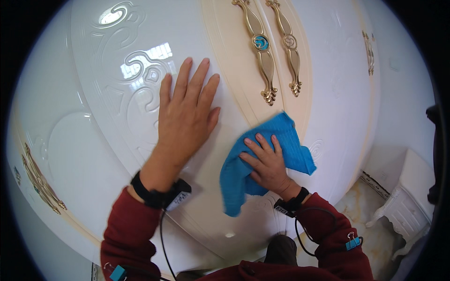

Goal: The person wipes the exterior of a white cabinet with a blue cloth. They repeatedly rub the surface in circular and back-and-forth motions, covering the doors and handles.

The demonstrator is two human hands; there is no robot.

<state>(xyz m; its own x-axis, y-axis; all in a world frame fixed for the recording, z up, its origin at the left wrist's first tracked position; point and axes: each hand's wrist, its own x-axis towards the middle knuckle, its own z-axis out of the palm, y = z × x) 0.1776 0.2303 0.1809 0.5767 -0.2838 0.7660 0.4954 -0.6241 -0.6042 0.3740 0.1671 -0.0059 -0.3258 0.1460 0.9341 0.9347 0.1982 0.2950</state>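
Observation:
My left hand [186,109] lies on the glossy white wardrobe door [105,95] with its fingers spread and nothing in it. Raised scroll patterns in the door run beside and behind that hand. Lower and to the right, my right hand [269,163] presses a blue cloth [232,175] against the cream-edged seam between two doors. The cloth hangs in loose folds around the fingers and covers part of the seam. Above it are two ornate gold handles, the left one [263,63] with a blue patch at its centre and the right one [292,59] without.
More gold handles [42,182] sit on the doors at the far left, and another pair [369,52] is at the right. A white carved nightstand [404,196] stands on the marbled floor [355,200] at the lower right. Black cables [162,239] run from both wrist straps.

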